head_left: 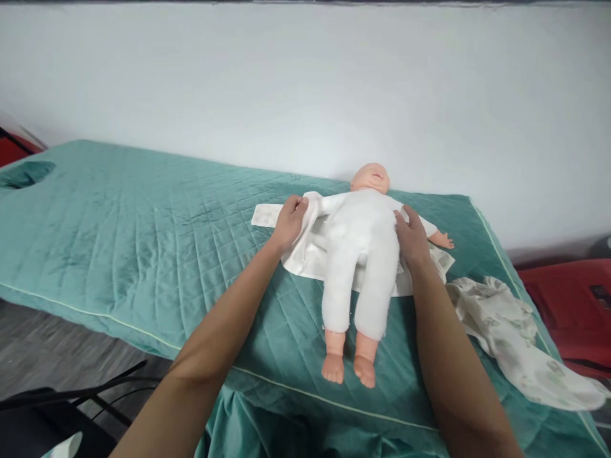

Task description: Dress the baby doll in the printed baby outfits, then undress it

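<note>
A baby doll [365,219] with a white cloth body lies on its back, its head toward the wall and its bare feet toward me. Under and beside it spreads a white baby shirt [305,257]. My left hand [290,222] pinches the shirt's cloth beside the doll's arm on the left, whose end is hidden in the shirt. On the other side, my right hand [411,236] is closed around the doll's upper arm, close to the torso. That arm's plastic hand sticks out past my fingers. Whether shirt cloth is also in my right hand is hidden.
The doll lies on a green quilted bed [143,222] against a white wall [286,83]. Patterned baby clothing [510,337] is crumpled near the right edge. A red chair [568,305] stands beyond that edge; dark chair parts are at lower left.
</note>
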`<state>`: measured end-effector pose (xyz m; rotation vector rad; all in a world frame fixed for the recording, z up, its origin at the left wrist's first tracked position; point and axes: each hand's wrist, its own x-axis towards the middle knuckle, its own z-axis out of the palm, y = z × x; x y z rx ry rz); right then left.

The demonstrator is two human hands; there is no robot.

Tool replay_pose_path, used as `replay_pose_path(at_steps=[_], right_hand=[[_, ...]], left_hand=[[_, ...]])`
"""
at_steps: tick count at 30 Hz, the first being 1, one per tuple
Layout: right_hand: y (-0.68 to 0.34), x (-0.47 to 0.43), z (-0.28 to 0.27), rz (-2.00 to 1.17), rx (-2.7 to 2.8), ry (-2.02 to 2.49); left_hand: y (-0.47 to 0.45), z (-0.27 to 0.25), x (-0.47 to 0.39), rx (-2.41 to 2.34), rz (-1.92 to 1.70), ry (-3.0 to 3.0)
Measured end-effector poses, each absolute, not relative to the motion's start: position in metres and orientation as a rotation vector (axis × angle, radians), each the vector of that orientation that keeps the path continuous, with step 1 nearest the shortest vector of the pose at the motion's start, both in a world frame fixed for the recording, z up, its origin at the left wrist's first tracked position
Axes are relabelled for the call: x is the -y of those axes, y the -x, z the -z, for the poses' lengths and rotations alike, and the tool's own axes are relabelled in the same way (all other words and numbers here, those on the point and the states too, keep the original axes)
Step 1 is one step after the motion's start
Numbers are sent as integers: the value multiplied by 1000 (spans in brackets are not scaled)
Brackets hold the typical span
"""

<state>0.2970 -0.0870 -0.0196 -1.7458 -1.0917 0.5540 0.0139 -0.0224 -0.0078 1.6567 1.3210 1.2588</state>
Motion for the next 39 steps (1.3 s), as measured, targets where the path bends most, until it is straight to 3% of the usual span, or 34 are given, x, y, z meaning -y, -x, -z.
replay_pose_path(at_steps=[6,13,22,26,31,39], right_hand=[[-287,88,18,-876,1135,1461],[-270,93,16,-1186,1347,1271],[-273,91,26,-1104,1462,1281],[-272,91,25,-1094,1456,1322],[-270,87,32,-1101,1412,1293],[-270,86,34,-1088,1397,1315]], left_hand=[[-47,-28,13,-1227,-1105,-1706],[-69,-59,15,-1446,-925,-2037],[-111,-60,116,-1478,-362,-2660],[-87,-56,162,-1244,-545,-2690],[-44,-33,172,-1635,-960,-2523],[-40,-19,183,-1542,-788,-2344]])
